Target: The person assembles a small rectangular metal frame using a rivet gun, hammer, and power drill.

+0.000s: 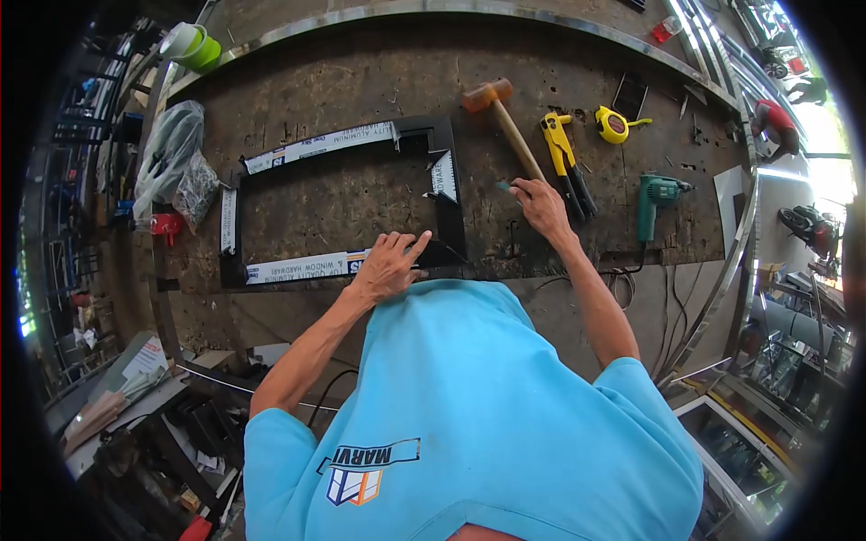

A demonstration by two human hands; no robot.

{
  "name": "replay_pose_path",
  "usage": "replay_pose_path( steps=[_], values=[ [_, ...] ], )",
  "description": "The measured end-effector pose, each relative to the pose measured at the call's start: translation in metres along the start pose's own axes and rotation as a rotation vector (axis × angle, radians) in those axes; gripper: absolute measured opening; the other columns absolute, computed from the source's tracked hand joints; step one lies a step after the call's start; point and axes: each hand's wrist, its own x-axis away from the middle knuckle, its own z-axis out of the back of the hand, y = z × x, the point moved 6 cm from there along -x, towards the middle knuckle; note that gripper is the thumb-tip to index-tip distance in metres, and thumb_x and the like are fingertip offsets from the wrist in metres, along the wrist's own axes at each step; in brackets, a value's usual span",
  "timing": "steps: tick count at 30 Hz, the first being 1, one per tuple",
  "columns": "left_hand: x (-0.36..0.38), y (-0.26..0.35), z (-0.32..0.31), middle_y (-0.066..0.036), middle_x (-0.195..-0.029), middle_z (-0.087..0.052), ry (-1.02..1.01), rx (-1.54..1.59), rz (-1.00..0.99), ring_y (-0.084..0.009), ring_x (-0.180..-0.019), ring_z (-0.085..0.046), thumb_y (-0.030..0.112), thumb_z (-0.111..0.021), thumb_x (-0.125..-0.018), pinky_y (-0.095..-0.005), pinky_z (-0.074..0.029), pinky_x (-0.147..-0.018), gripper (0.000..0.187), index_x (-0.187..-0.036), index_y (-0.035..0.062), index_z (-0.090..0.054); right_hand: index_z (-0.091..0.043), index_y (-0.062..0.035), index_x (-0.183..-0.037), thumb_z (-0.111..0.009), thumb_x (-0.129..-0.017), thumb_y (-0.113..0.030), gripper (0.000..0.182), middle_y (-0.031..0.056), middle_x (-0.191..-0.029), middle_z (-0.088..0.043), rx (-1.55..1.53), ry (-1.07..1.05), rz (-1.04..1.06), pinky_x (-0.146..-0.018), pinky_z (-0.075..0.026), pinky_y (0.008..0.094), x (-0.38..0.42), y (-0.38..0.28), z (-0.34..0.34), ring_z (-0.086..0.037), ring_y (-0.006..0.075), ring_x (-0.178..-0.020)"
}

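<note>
Sky-blue cloth shirt (505, 397) beside it, black rectangular metal frame (450, 223) might slip if spread-fingered left hand (390, 264) slackens; right hand (545, 210), hold unclear.

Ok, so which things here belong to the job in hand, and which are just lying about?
Apparently in the job:
black frame, under the left hand
mallet, its handle end at the right hand

Apparently just lying about, untouched:
yellow-and-black hand tool
tape measure
green drill
plastic bags
green-and-white container

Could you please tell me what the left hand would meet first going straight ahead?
The left hand would probably meet the black frame's right-hand bar first, though depth is unclear.
</note>
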Motion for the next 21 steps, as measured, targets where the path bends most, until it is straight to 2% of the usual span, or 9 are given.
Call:
replay_pose_path(
  steps=[3, 5, 8, 10, 12, 14, 15, 18, 21],
  values=[
    [-0.037, -0.006, 0.105, -0.016, -0.093, -0.053, -0.100, 0.391, 0.168, -0.0315, -0.087, -0.051, 0.035, -0.071, -0.079, -0.0413, -0.042, -0.085, 0.087, -0.149, 0.0135, -0.025, -0.054, -0.0081, -0.119, -0.066, -0.085, -0.033, 0.044, 0.0154, -0.104, -0.059, 0.222, 0.337, 0.025, -0.082, -0.047, 0.0461, -0.018, -0.009, 0.027, -0.055, 0.0377, -0.102],
    [-0.071, -0.025, 0.158, -0.016, -0.088, -0.053, -0.180, 0.401, 0.128, -0.0322, -0.084, -0.052, 0.035, -0.065, -0.085, -0.0423, -0.042, -0.083, 0.074, -0.148, 0.0198, -0.029, -0.053, -0.0067, -0.118, -0.067, -0.084, -0.033, 0.046, 0.0161, -0.103, -0.058, 0.229, 0.262, -0.040, -0.082, -0.047, 0.0461, -0.047, -0.001, 0.018, -0.055, 0.0384, -0.102],
    [-0.134, -0.076, 0.197, -0.018, -0.115, -0.060, -0.241, 0.419, 0.094, -0.0319, -0.105, -0.057, 0.043, -0.055, -0.092, -0.0401, -0.043, -0.094, 0.054, -0.139, 0.0192, -0.046, -0.050, -0.0038, -0.118, -0.070, -0.080, -0.033, 0.052, 0.0188, -0.099, -0.060, 0.293, 0.156, -0.082, -0.082, -0.048, 0.0467, -0.085, 0.010, 0.003, -0.057, 0.0393, -0.099],
    [-0.172, -0.107, 0.218, -0.015, -0.128, -0.057, -0.221, 0.475, 0.197, -0.0328, -0.118, -0.053, 0.054, -0.049, -0.092, -0.0391, -0.041, -0.101, 0.055, -0.134, 0.0177, -0.053, -0.051, -0.0031, -0.116, -0.070, -0.078, -0.032, 0.051, 0.0193, -0.095, -0.063, 0.217, -0.005, -0.192, -0.080, -0.048, 0.0480, -0.111, 0.013, 0.009, -0.061, 0.0387, -0.094],
    [-0.200, -0.144, 0.231, -0.012, -0.130, -0.057, -0.208, 0.361, 0.293, -0.0330, -0.122, -0.051, 0.064, -0.043, -0.090, -0.0394, -0.039, -0.103, 0.065, -0.133, 0.0157, -0.054, -0.054, -0.0030, -0.115, -0.067, -0.079, -0.033, 0.049, 0.0205, -0.094, -0.065, 0.209, 0.044, -0.133, -0.080, -0.048, 0.0468, -0.125, -0.011, 0.047, -0.064, 0.0370, -0.091],
    [-0.220, -0.180, 0.235, -0.016, -0.129, -0.057, -0.175, 0.367, 0.332, -0.0321, -0.122, -0.051, 0.078, -0.042, -0.080, -0.0406, -0.039, -0.103, 0.087, -0.132, 0.0093, -0.054, -0.056, -0.0035, -0.115, -0.066, -0.083, -0.036, 0.047, 0.0210, -0.096, -0.065, -0.171, 0.155, -0.097, -0.080, -0.049, 0.0436, -0.117, -0.072, 0.115, -0.064, 0.0346, -0.093],
    [-0.228, -0.191, 0.242, -0.017, -0.127, -0.058, -0.149, 0.360, 0.325, -0.0322, -0.120, -0.053, 0.079, -0.045, -0.077, -0.0407, -0.041, -0.101, 0.089, -0.130, 0.0087, -0.055, -0.057, -0.0043, -0.117, -0.064, -0.086, -0.039, 0.047, 0.0210, -0.098, -0.065, -0.204, 0.283, 0.015, -0.082, -0.048, 0.0413, -0.101, -0.122, 0.162, -0.064, 0.0335, -0.094],
    [-0.236, -0.211, 0.251, -0.017, -0.120, -0.062, -0.099, 0.291, 0.320, -0.0311, -0.114, -0.058, 0.076, -0.055, -0.074, -0.0405, -0.045, -0.096, 0.086, -0.126, 0.0073, -0.059, -0.053, -0.0051, -0.118, -0.059, -0.089, -0.051, 0.055, 0.0018, -0.066, -0.056, -0.555, 0.504, 0.290, -0.047, -0.044, 0.0226, -0.065, -0.220, 0.270, -0.055, 0.0060, -0.053],
    [-0.246, -0.215, 0.267, -0.015, -0.112, -0.066, -0.123, 0.167, 0.366, -0.0277, -0.105, -0.062, 0.062, -0.069, -0.071, -0.0401, -0.048, -0.088, 0.074, -0.118, 0.0056, -0.063, -0.052, -0.0044, -0.088, -0.045, -0.098, -0.040, 0.038, 0.0063, -0.066, -0.057, -0.535, 0.759, 0.762, -0.051, -0.046, 0.0264, -0.031, -0.298, 0.346, -0.056, 0.0132, -0.053]
  ],
)
